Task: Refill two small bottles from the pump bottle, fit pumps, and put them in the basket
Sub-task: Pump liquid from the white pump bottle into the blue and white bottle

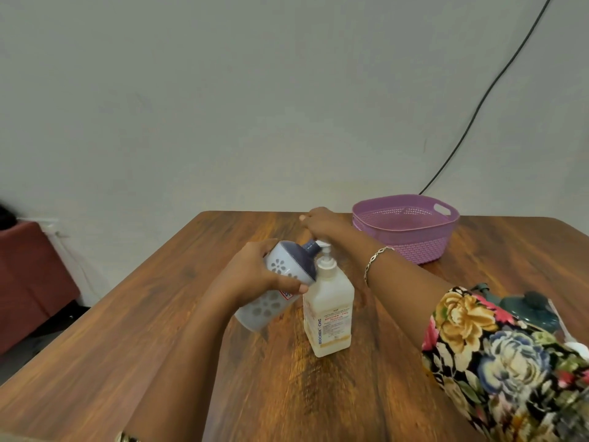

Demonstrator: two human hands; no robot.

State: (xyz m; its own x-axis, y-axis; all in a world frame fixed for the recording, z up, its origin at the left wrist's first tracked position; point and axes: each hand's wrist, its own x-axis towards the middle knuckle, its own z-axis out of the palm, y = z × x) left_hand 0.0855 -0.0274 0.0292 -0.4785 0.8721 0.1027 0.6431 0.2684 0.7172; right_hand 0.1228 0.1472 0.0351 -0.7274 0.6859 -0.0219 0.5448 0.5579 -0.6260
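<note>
A white square pump bottle with a printed label stands upright mid-table. My left hand grips a small pale blue bottle with flower cut-outs and a dark blue neck, tilted so that its mouth sits right at the pump's nozzle. My right hand rests on top of the pump head, fingers bent over it. An empty purple basket sits at the back right of the table.
A dark teal object and something white lie at the right edge, partly hidden by my floral sleeve. A black cable runs down the wall behind the basket. A dark red seat stands left of the wooden table.
</note>
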